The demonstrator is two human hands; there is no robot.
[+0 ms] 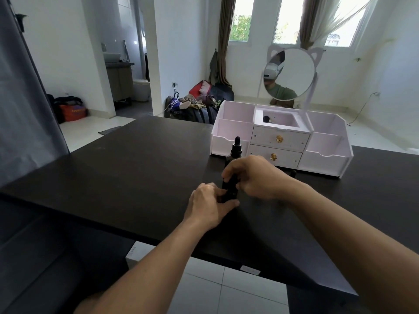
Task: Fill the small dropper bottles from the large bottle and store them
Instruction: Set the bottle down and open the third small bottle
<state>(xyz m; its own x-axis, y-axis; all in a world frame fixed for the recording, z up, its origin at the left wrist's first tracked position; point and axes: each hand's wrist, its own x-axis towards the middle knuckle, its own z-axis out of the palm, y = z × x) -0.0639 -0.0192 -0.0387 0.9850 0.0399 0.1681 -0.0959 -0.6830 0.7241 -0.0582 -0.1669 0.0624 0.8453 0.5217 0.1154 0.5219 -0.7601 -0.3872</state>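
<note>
A small dark dropper bottle [230,189] stands on the dark table [136,177] between my two hands. My left hand [209,203] grips its lower body. My right hand [251,175] closes around its top from the right. Just behind them the large dark bottle [235,150] stands upright with its black dropper cap on. Another small dark bottle [293,173] shows partly behind my right wrist. A white organiser [326,157] with open side compartments stands at the back right of the table.
The organiser has two drawers with gold knobs [279,138] and a round cat-ear mirror [290,73] on top. A dark object lies in its upper middle tray [266,119]. The table's near edge runs diagonally under my forearms, with tiled floor below.
</note>
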